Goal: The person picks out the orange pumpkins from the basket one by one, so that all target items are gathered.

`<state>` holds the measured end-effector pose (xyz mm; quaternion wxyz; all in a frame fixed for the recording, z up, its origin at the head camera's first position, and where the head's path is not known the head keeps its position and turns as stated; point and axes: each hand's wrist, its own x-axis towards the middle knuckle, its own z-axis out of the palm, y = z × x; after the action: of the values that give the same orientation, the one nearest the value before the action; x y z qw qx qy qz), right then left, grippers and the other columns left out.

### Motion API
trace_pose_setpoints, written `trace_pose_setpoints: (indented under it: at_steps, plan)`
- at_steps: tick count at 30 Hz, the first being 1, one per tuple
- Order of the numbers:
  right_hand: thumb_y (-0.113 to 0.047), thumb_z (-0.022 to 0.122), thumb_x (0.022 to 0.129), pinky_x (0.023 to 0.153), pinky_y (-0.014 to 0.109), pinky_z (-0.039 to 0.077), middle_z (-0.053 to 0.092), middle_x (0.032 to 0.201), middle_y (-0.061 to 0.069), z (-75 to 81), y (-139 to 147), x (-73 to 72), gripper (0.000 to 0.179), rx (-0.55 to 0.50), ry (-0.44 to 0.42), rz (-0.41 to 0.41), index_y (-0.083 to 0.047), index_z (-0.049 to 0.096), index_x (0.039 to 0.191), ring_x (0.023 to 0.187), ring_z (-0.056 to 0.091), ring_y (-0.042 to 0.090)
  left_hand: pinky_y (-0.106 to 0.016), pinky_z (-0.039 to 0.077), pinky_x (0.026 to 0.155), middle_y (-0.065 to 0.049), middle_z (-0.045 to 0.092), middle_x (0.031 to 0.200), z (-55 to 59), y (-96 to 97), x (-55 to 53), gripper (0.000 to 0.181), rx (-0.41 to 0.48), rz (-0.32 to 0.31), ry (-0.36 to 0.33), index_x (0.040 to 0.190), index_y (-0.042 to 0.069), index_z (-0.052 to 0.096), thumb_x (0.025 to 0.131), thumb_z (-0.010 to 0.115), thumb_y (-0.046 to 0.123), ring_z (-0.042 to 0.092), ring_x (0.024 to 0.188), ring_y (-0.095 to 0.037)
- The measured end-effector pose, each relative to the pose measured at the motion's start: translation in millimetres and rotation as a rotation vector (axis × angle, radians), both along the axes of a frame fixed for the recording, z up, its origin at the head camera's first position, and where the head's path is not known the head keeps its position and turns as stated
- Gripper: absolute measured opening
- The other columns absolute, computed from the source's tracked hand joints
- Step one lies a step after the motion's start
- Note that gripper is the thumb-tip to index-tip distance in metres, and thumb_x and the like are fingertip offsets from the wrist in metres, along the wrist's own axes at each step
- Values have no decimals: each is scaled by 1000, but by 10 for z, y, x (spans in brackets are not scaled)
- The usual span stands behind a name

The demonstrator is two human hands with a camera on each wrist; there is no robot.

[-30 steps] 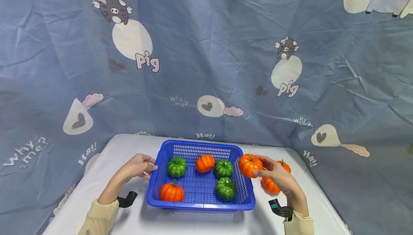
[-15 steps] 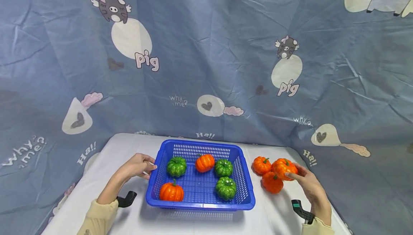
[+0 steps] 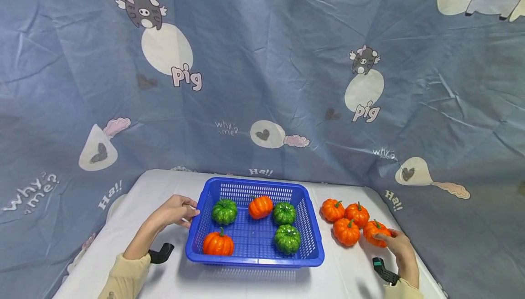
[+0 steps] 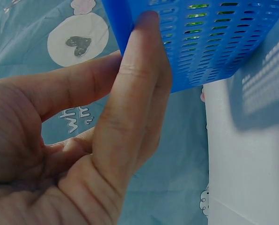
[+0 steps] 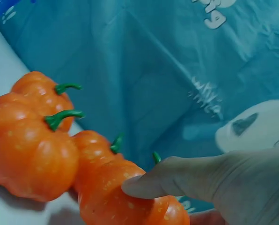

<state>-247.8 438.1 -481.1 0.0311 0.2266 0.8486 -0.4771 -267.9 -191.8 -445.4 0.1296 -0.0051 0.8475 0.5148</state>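
My left hand (image 3: 177,211) pinches the left rim of a blue plastic basket (image 3: 255,261); the left wrist view shows the thumb and fingers on either side of its edge (image 4: 117,23). Far to the right, my right hand (image 3: 401,248) holds an orange toy pumpkin (image 3: 372,232) with a green stem, low over the white table. In the right wrist view the thumb (image 5: 146,185) presses on this pumpkin (image 5: 113,199), while the other fingers are mostly hidden behind it. Three more orange pumpkins, one of them nearest (image 3: 346,232), sit close by on its left.
Inside the basket lie three green pumpkins, one at the left (image 3: 224,212), and two orange pumpkins, one at the front left (image 3: 218,244). The white-covered table (image 3: 164,274) meets a blue printed curtain (image 3: 229,89) behind and at the sides.
My right hand has carried the orange pumpkin from beside the basket's right rim out to the right and lowered it beside the other orange pumpkins. My left hand stays on the basket.
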Motion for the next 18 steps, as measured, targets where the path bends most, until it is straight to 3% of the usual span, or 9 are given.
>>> trace_pose_setpoints:
  at_steps: [7,18]
  plan:
    - [-22,67,83,114,61,18,26,141,39,-186,-36,-70,83,-44,42,28,20,22,139,131,26,50,-35,61,66,-15,68,91,-10,-2,-6,42,9,-3,-9,121,-14,52,89,65,10,66,74,-18]
    - [-19,66,83,114,59,22,27,138,42,-195,-107,-69,82,-13,48,59,23,20,136,127,30,52,-35,61,66,-14,67,91,-23,-4,-2,41,3,12,-9,121,-14,52,89,64,10,65,74,-18]
